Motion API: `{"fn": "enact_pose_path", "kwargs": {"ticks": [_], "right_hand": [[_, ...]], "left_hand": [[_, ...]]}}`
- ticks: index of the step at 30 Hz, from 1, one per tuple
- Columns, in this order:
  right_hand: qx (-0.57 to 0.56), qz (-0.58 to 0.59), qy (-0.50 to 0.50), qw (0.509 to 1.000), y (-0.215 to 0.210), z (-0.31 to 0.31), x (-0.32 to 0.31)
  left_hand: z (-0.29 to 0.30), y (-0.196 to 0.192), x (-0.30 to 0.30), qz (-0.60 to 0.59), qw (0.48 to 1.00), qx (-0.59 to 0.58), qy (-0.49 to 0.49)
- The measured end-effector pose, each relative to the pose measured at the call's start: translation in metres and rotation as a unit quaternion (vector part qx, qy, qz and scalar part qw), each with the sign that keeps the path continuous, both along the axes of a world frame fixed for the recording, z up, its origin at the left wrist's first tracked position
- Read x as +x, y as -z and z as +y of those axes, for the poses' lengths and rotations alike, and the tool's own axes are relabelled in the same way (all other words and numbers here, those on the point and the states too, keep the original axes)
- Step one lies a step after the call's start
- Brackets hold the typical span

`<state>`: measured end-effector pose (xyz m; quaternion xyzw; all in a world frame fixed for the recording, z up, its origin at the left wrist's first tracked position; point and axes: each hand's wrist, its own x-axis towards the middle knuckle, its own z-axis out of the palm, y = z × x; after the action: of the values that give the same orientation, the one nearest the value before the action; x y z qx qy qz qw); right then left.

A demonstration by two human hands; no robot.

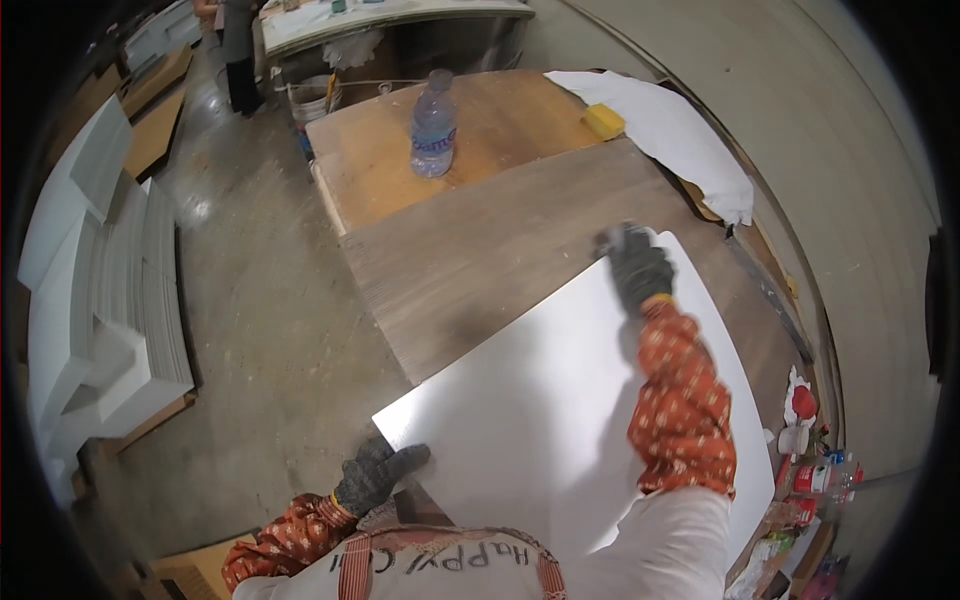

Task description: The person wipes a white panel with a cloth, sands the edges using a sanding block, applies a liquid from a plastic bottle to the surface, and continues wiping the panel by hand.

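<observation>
A large white board lies tilted across a dark wooden tabletop. My left hand, in a dark grey glove, grips the board's near left corner. My right hand, also gloved, reaches over the board and holds its far edge. Both forearms wear orange patterned sleeves.
A clear plastic water bottle stands on a lighter brown panel further back. A yellow sponge and a white sheet lie at the far right. White foam slabs are stacked on the concrete floor at left. A person stands far back.
</observation>
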<state>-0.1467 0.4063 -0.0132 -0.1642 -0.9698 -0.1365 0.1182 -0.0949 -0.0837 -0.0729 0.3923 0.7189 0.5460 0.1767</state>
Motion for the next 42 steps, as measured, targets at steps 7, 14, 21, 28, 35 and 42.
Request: {"fn": "enact_pose_path", "kwargs": {"ticks": [7,14,21,28,35,42], "right_hand": [[-0.046,-0.023,-0.097,0.994,-0.007,-0.128,0.008],[-0.261,-0.054,-0.494,0.828,-0.019,-0.306,0.023],[-0.007,-0.03,-0.121,0.992,0.001,-0.165,-0.008],[-0.118,-0.118,-0.446,0.879,-0.013,-0.371,0.02],[-0.108,-0.107,-0.372,0.916,-0.03,-0.344,0.018],[-0.114,-0.136,-0.328,0.928,-0.04,-0.374,0.0]], "left_hand": [[0.021,-0.038,-0.007,-0.266,0.951,-0.135,-0.087],[-0.009,0.042,-0.004,-0.051,0.992,0.0,0.112],[-0.01,-0.027,0.024,-0.286,0.931,-0.224,0.014],[-0.007,0.012,0.016,-0.209,0.946,-0.249,0.002],[-0.016,-0.012,0.007,-0.258,0.921,-0.274,0.102],[-0.054,-0.024,-0.027,-0.179,0.963,-0.131,0.154]]}}
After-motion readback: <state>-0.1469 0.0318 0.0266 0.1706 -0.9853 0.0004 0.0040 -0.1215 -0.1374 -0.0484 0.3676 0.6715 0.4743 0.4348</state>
